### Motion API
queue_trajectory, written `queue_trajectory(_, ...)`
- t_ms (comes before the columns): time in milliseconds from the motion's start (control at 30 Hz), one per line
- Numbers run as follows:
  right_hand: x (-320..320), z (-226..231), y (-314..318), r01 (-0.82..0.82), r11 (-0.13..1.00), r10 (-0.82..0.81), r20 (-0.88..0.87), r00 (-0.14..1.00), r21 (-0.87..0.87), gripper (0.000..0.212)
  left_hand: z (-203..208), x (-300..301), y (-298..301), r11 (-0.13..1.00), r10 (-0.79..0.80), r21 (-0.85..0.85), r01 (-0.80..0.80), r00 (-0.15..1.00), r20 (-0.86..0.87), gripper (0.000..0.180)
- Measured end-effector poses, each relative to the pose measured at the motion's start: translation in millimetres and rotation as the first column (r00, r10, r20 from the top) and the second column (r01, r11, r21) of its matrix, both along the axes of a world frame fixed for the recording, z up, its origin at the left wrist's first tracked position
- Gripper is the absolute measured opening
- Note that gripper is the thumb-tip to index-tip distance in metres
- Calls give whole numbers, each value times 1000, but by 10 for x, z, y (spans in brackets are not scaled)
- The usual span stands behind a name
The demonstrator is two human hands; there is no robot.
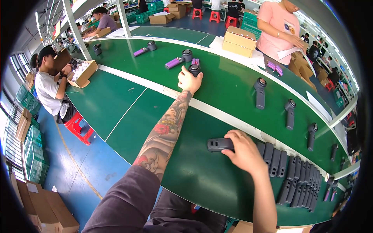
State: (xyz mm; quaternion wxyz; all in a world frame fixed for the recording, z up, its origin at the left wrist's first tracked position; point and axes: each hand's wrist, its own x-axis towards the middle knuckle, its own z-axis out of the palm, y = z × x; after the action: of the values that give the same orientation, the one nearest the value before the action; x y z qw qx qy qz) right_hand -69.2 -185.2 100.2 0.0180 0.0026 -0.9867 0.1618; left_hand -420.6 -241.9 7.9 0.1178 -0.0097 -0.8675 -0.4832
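My left hand (189,80) reaches out over the green conveyor belt (229,83), its fingers closed round a black round motor head (194,70). Purple battery cells (196,61) show just behind that head. Closer to me, on the green worktop, my right hand (246,152) grips one end of a dark grey handle shell (219,145), which lies sideways with two small openings at its left end. Right of this hand, rows of similar grey handle shells (297,174) lie side by side; the palm side of the hand is hidden.
Beyond my left hand sits another motor head (187,55) beside a purple battery pack (173,63). Assembled grey units (260,93) are spaced along the belt to the right. A white rail (217,112) divides worktop and belt. Co-workers stand across and sit at left by an open carton (84,73).
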Motion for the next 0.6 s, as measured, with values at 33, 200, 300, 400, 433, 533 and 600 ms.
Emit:
queue_trajectory(33, -19, -91, -117, 45, 999, -46, -46, 998, -21, 48, 44, -23, 35, 999, 16, -50, -15, 999, 27, 86)
queue_trajectory(200, -62, -358, -485, 85, 993, -105, -260, 960, -85, 48, 233, -34, 66, 991, -79, -100, 86, 994, 72, 85)
queue_trajectory(300, -99, -402, -613, 101, 990, -127, -323, 938, -95, 48, 198, -63, -24, 988, -139, -66, 143, 989, 54, 82)
queue_trajectory(400, -199, -368, -713, 127, 988, -148, -352, 924, -83, 47, 99, -137, -267, 984, -172, 39, 173, 985, -27, 75)
queue_trajectory(433, -158, -382, -648, 138, 987, -157, -357, 921, -77, 47, 161, 57, -240, 936, -284, 220, 273, 959, 20, 69)
queue_trajectory(533, -49, -458, -498, 164, 965, -236, -400, 886, -206, 45, 308, 490, -382, 724, -544, 517, 458, 839, 20, 57)
queue_trajectory(600, -13, -470, -472, 162, 952, -261, -413, 873, -260, 45, 424, 700, -495, 570, -680, 621, 539, 734, -13, 52)
